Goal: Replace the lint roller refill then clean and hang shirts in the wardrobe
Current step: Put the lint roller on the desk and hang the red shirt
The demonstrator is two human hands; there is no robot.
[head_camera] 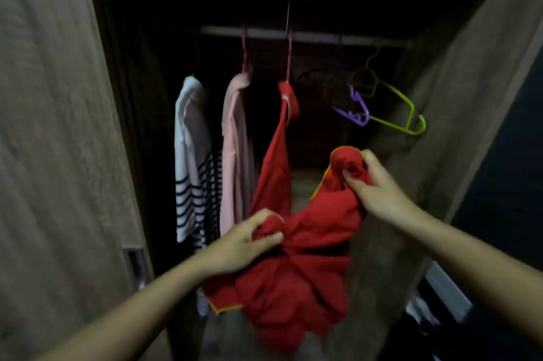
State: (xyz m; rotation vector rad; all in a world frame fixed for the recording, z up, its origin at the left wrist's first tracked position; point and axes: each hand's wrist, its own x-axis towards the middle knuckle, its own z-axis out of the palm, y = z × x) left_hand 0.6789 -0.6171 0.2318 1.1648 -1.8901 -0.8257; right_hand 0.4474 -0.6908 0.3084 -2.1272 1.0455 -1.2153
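Your two bare forearms reach in from the bottom of the view, and each hand is closed on cloth. Your left hand (244,243) has its fingers (271,237) curled round a bunched fold of the soft red shirt (293,287) with thin yellow edging, while your right hand (379,190), higher and to the right, clamps thumb and fingers on another gathered part of it. The shirt is inside the open brown wooden wardrobe (470,90). Its top seems caught on a slim red plastic hanger (288,58) hooked over the pale metal rail (317,37), and a strip of cloth runs taut from there down to your hands, the rest sagging crumpled between and below them. I judge that you hold it at two points to untwist it so it can fall straight from the hanger, and that the hanging is half done. Just left of it a pale pink shirt (235,155) hangs straight, and beyond that a white shirt with navy stripes (191,166). Right of it on the rail, a purple plastic hanger (357,111) and a lime-green plastic hanger (402,117) hang bare and tilted, likely spares for further shirts. The wardrobe door (58,140) stands open at your left.
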